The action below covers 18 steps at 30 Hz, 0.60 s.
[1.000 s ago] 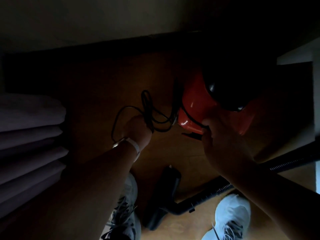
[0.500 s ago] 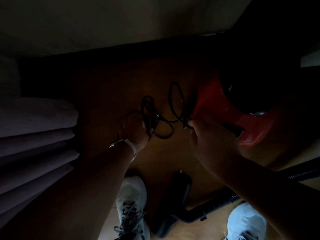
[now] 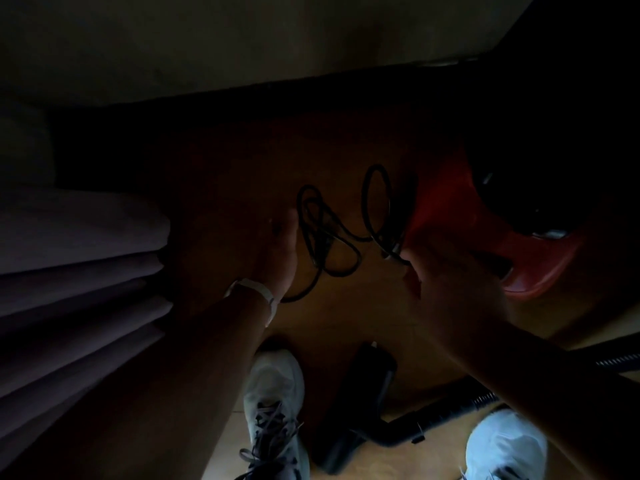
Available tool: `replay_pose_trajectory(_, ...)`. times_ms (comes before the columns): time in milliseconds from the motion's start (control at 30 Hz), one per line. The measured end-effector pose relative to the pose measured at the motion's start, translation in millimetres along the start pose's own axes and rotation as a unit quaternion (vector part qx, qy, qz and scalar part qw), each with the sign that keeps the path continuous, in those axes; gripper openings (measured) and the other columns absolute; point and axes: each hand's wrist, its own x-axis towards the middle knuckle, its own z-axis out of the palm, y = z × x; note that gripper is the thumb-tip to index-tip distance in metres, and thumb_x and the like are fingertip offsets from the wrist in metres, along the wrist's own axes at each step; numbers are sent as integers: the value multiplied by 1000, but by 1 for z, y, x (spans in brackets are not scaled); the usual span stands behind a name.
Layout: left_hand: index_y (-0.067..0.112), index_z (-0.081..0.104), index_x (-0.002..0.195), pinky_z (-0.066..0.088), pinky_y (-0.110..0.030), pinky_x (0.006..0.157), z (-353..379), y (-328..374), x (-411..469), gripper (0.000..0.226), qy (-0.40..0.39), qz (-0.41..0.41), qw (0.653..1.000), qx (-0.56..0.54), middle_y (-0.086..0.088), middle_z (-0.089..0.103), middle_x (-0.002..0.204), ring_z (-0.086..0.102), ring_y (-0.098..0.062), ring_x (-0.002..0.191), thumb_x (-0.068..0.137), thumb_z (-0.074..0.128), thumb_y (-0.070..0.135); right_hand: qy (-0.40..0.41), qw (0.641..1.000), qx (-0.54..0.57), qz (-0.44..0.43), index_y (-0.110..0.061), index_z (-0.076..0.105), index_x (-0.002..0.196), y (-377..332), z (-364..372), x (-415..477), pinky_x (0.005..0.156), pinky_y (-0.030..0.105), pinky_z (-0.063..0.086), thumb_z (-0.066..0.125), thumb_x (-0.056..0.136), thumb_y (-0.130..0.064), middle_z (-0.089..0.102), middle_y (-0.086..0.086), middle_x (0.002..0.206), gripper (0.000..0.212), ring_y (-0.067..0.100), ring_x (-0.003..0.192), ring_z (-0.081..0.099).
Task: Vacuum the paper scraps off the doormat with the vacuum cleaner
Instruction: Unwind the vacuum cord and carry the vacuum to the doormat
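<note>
The scene is very dark. A red and black vacuum cleaner [image 3: 485, 230] sits on the wooden floor at the right. Its black power cord [image 3: 329, 233] hangs in loops between my hands. My left hand [image 3: 280, 251], with a white band on the wrist, touches the left loops of the cord; its grip is hard to make out. My right hand [image 3: 446, 282] is closed on the cord close to the red body. The black floor nozzle [image 3: 356, 407] and ribbed hose [image 3: 446, 417] lie on the floor near my feet. No doormat or paper scraps are in view.
Folded pale fabric layers [image 3: 79, 271] fill the left side. A dark skirting board and wall [image 3: 242, 46] run across the top. My two white shoes [image 3: 273, 407] [image 3: 505, 445] stand on the floor at the bottom.
The view has shifted left, so the vacuum cleaner now sits further right. My left hand has opened flatter against the cord loops. The right hand still holds the cord by the red body.
</note>
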Motion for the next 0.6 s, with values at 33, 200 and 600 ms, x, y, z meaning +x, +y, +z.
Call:
replay_pose_trajectory(33,37,23,156,21,-35,113,6,4,-3,107,3,22,1000,-12,8,24,163,27,-12,146,68,25,98,4,1000,7,-1,-7,69,93,0,0,0,60,39,54,65,74,-12,65,12,89,19,33,75,65)
replay_pose_trajectory(200,19,43,146,29,-49,117,37,23,-8,115,-7,51,999,-4,-10,39,154,35,-30,142,60,46,95,7,1000,-8,-11,-10,70,88,0,-4,0,56,33,49,72,71,-11,63,9,85,17,30,71,64)
replay_pose_trajectory(600,12,40,144,35,-46,112,84,47,-6,78,53,-13,981,188,-9,47,140,41,-31,132,81,72,45,-9,1000,8,-15,-16,72,90,5,-10,2,58,20,38,47,80,-27,66,1,86,30,20,68,64)
